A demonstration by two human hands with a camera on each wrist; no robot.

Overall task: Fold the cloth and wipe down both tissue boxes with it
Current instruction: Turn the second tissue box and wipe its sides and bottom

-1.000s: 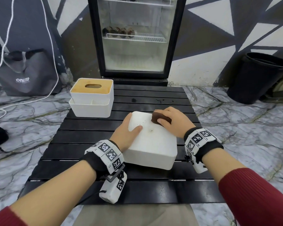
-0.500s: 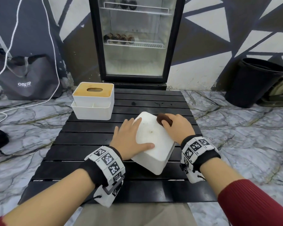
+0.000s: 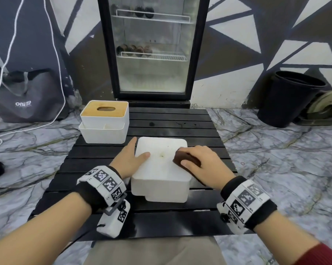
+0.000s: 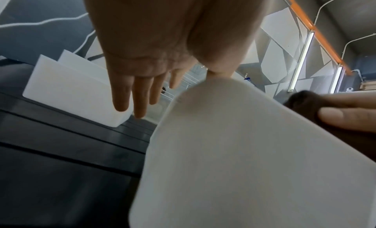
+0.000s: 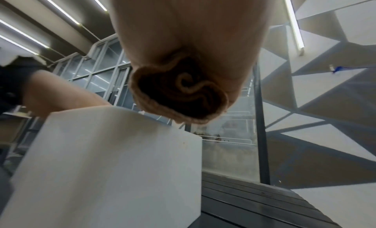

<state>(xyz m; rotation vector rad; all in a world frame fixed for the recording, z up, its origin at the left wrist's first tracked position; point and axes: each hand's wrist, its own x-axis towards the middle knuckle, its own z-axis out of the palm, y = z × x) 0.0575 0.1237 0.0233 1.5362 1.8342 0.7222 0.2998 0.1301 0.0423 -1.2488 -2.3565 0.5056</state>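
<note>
Right now your right hand (image 3: 205, 165) grips the folded brown cloth (image 3: 186, 159), fingers and thumb curled round it, and presses it onto the right part of the upturned white tissue box (image 3: 161, 169), which lies base-up in the middle of the black slatted tabletop (image 3: 172, 119). Your left hand (image 3: 129, 159) steadies that box from its left side: fingers straight along the side wall, thumb laid flat across the top face. Beyond the upturned box and to its left stands the second tissue box (image 3: 104, 121), white with a wooden lid and an oval slot; its inside is hidden, and the tray-like rim below the lid shows nothing you can make out. Behind the upturned box, past the tabletop's far edge, a glass-door fridge (image 3: 151, 48) holds dark round items on two wire shelves. From the right wrist you see the cloth's (image 5: 179, 96) rolled end with its spiralled layers, which the head view hides under your fingers. From the left wrist you see your straight fingers (image 4: 130, 93) apart from the second box (image 4: 69, 90), and the cloth (image 4: 301, 99) under your right thumb.
</note>
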